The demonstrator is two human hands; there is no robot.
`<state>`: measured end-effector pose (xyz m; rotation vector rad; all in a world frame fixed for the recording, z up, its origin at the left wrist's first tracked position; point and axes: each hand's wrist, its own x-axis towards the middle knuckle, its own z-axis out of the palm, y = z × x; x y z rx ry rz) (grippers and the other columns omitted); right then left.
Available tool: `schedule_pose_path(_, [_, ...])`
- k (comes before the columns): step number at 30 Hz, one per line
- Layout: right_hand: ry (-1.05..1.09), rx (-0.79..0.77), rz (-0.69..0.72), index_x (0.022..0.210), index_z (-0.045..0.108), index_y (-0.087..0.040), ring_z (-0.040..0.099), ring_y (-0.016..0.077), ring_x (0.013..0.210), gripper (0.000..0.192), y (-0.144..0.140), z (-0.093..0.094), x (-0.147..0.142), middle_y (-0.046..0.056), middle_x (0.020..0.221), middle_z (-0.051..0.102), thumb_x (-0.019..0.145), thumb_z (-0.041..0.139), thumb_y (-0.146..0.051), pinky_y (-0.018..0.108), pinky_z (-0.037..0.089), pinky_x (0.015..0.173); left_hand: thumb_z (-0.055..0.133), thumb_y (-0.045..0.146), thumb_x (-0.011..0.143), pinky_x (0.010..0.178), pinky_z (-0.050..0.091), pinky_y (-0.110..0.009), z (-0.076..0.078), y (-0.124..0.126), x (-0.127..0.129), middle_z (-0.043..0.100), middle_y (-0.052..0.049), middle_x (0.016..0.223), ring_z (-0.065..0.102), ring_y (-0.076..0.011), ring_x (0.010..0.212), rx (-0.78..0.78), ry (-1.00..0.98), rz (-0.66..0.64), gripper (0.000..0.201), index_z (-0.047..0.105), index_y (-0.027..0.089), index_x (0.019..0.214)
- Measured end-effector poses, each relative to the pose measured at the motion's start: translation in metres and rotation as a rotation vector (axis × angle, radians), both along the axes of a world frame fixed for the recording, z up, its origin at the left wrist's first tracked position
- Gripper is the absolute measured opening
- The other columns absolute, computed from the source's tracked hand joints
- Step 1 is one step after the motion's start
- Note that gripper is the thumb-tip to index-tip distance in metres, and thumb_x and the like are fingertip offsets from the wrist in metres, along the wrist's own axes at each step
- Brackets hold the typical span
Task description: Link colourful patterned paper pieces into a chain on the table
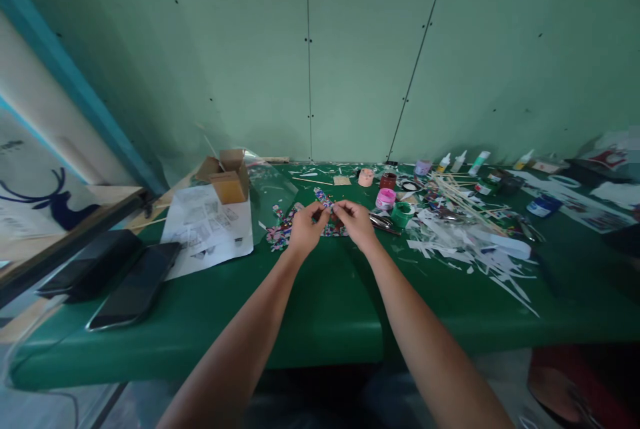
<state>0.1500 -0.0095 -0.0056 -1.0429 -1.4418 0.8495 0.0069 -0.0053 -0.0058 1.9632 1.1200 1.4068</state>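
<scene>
Both hands, left hand (pixel 306 227) and right hand (pixel 354 221), pinch a patterned paper strip (pixel 324 199) just left of the pink jar (pixel 385 199), fingers closed tight, so tugging too hard could probably tear it.

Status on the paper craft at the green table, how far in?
Done: plenty is cut, with white paper scraps strewn to the right. In hand: left hand and right hand pinch a colourful patterned paper strip between them. Left: more patterned pieces lie loose by the left hand; skewers and paint pots sit untouched.
</scene>
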Motion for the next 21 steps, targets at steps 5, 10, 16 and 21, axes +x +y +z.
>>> schedule_pose_path(5, [0.153, -0.109, 0.115, 0.068, 0.053, -0.021, 0.051, 0.0133, 0.050, 0.034, -0.0014, -0.0009, -0.0037, -0.002, 0.058, 0.054, 0.077, 0.057, -0.053, 0.026, 0.045, 0.048, 0.051, 0.031, 0.084, 0.057, 0.038, -0.023, 0.0011, -0.0025, 0.0035, 0.057, 0.001, 0.060, 0.050, -0.0105, 0.057, -0.046, -0.078, -0.103, 0.024, 0.056, 0.017, 0.065])
schedule_pose_path(10, [0.198, -0.145, 0.148, 0.064, 0.051, -0.021, 0.051, 0.0130, 0.048, 0.040, -0.0007, -0.0021, -0.0029, -0.002, 0.056, 0.053, 0.074, 0.059, -0.059, 0.027, 0.047, 0.047, 0.053, 0.035, 0.082, 0.056, 0.040, -0.023, 0.0003, -0.0009, 0.0047, 0.057, 0.001, 0.058, 0.051, -0.0108, 0.055, -0.153, -0.204, -0.165, 0.026, 0.054, 0.017, 0.064])
schedule_pose_path(16, [0.196, -0.155, 0.161, 0.063, 0.053, -0.022, 0.051, 0.0134, 0.049, 0.041, -0.0017, 0.0001, 0.0002, -0.001, 0.057, 0.054, 0.074, 0.059, -0.060, 0.028, 0.048, 0.049, 0.054, 0.038, 0.082, 0.056, 0.040, -0.023, 0.0003, 0.0007, 0.0032, 0.054, 0.002, 0.056, 0.049, -0.0100, 0.053, -0.166, -0.239, -0.173, 0.029, 0.054, 0.017, 0.062])
schedule_pose_path(21, [0.174, -0.129, 0.160, 0.067, 0.055, -0.022, 0.052, 0.0139, 0.051, 0.039, -0.0039, 0.0021, 0.0017, -0.001, 0.059, 0.055, 0.077, 0.056, -0.059, 0.029, 0.047, 0.051, 0.053, 0.035, 0.082, 0.055, 0.038, -0.023, 0.0018, -0.0010, 0.0036, 0.054, 0.002, 0.055, 0.048, -0.0100, 0.053, -0.163, -0.255, -0.153, 0.027, 0.053, 0.016, 0.062])
